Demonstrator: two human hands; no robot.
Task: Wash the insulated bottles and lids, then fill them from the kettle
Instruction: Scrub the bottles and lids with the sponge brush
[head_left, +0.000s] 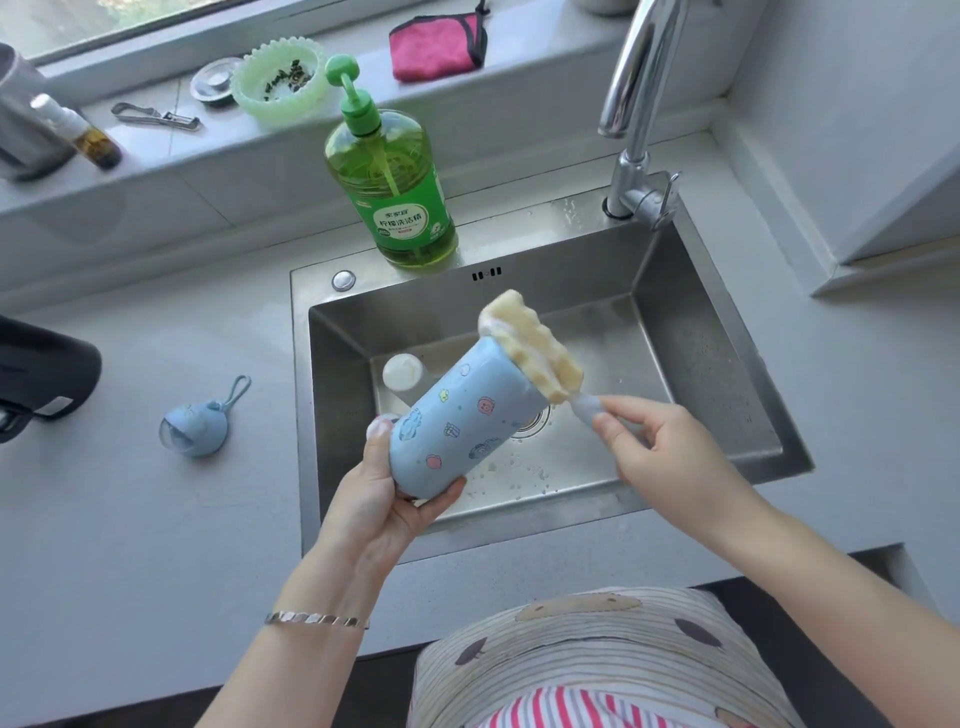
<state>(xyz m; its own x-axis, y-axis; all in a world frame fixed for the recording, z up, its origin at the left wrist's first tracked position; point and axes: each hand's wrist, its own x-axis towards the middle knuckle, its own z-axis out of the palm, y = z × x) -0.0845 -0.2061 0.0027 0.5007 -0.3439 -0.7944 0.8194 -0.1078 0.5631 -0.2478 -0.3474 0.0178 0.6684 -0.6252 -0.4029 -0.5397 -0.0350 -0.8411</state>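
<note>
Over the sink, the left hand grips the blue bottle and the right hand pinches the sponge brush at its mouth, so washing looks only partly done, with the blue lid waiting on the counter and filling not yet begun.

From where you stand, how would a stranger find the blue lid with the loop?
Start at the steel sink. On the pale counter to its left lies the blue lid. Unlike the black appliance farther left, it is small, round, with a strap loop.
</note>
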